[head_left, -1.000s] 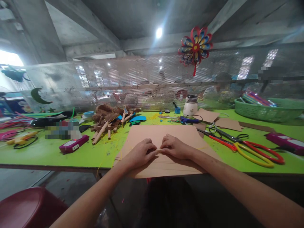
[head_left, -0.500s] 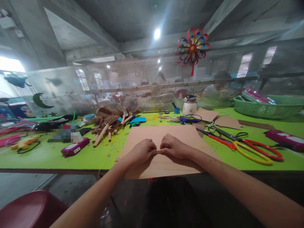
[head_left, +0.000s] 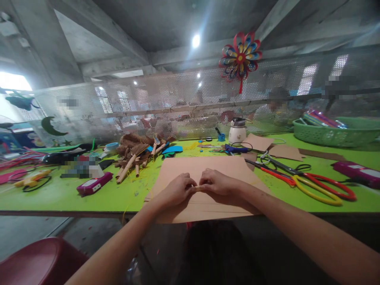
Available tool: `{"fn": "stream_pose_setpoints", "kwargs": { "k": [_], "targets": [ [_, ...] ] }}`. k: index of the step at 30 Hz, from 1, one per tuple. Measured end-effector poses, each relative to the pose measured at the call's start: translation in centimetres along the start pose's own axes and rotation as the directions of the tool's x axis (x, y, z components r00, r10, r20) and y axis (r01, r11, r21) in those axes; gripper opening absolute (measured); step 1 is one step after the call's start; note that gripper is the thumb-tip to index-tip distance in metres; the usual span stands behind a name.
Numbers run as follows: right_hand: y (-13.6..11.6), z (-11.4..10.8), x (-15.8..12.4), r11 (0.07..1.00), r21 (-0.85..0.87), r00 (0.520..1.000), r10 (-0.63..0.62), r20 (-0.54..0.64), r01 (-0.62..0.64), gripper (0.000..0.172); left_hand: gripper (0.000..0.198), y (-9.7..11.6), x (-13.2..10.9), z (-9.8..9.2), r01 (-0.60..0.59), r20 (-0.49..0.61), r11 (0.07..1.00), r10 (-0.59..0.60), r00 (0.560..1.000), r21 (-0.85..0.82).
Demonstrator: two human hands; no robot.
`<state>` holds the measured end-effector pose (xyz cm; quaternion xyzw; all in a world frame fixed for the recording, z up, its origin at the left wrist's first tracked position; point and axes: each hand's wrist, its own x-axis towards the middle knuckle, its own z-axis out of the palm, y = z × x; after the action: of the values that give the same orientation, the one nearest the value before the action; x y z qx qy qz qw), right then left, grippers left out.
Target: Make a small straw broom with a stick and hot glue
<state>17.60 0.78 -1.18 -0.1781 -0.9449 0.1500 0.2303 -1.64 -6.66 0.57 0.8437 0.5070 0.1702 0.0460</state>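
Observation:
My left hand (head_left: pixel 179 187) and my right hand (head_left: pixel 216 183) are close together over a large sheet of brown kraft paper (head_left: pixel 178 211) at the table's front edge. Between their fingertips is a thin strip of rolled brown paper (head_left: pixel 198 189), pinched from both ends. My fingers are curled and hide most of it. The kraft sheet lies flat beneath both hands, and its near edge sticks out past the table.
Scissors with red and yellow handles (head_left: pixel 323 192) lie to the right, near a purple device (head_left: pixel 356 173). Another purple device (head_left: pixel 94 183) and brown paper rolls (head_left: pixel 127 168) are on the left. Behind stand a white jar (head_left: pixel 237 132) and a green basket (head_left: pixel 335 132).
Both hands stay at nearly the same spot on the sheet. The fingers shift slightly on the strip, and the right hand moves a little. The camera view has shifted slightly.

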Motion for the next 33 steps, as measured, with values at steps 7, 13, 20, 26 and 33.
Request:
{"fn": "stream_pose_setpoints", "kwargs": {
  "k": [7,13,20,26,33],
  "targets": [
    [-0.30,-0.15,-0.13,0.999,-0.042,1.000,-0.008,0.011,0.008,0.033,0.030,-0.13,-0.08,0.27,0.006,-0.007,1.000,-0.006,1.000,-0.020],
    [0.02,0.08,-0.18,0.998,-0.038,0.998,-0.055,-0.013,0.054,0.030,0.029,0.32,-0.18,0.08,-0.008,-0.009,1.000,0.008,1.000,0.004],
    [-0.21,0.43,-0.38,0.996,-0.076,0.997,-0.051,-0.061,0.046,0.030,0.030,0.73,-0.63,0.69,-0.028,-0.078,0.999,0.031,0.996,0.043],
    [0.02,0.28,-0.41,0.998,0.036,0.998,-0.041,-0.041,0.042,0.030,0.031,0.63,-0.55,0.85,-0.019,-0.080,0.998,0.023,0.997,0.055],
    [-0.24,-0.25,-0.11,0.999,0.033,0.999,-0.042,-0.008,0.042,0.028,0.029,0.65,-0.56,0.94,-0.027,-0.078,0.997,0.033,0.996,0.077]
  ]
}}
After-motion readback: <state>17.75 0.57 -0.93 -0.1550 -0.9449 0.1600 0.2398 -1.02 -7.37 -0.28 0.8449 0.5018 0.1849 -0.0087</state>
